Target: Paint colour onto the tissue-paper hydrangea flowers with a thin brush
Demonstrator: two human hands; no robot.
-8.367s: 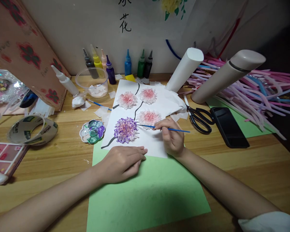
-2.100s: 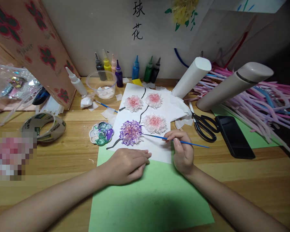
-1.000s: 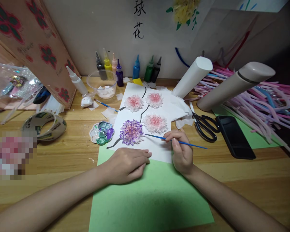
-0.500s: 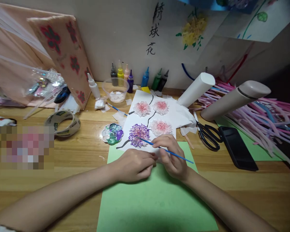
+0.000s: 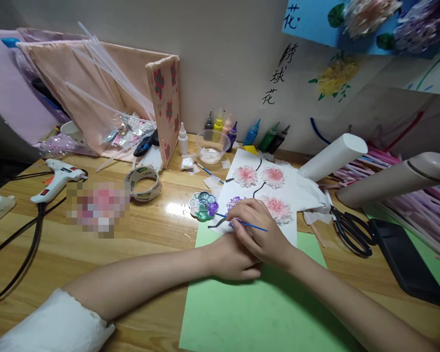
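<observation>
Pinching the brush (image 5: 255,226), my right grip (image 5: 267,240) has carried the tip from the purple flower (image 5: 236,201) to the palette (image 5: 203,205) edge: a reload, I judge. My left hand (image 5: 227,258) lies on green paper (image 5: 249,313), fingers mostly covered; its hold I can't tell.

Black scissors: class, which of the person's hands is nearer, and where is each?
Right. The right hand, holding a blue brush, is left of the black scissors in the picture; the left hand lies farther left, partly hidden.
</observation>
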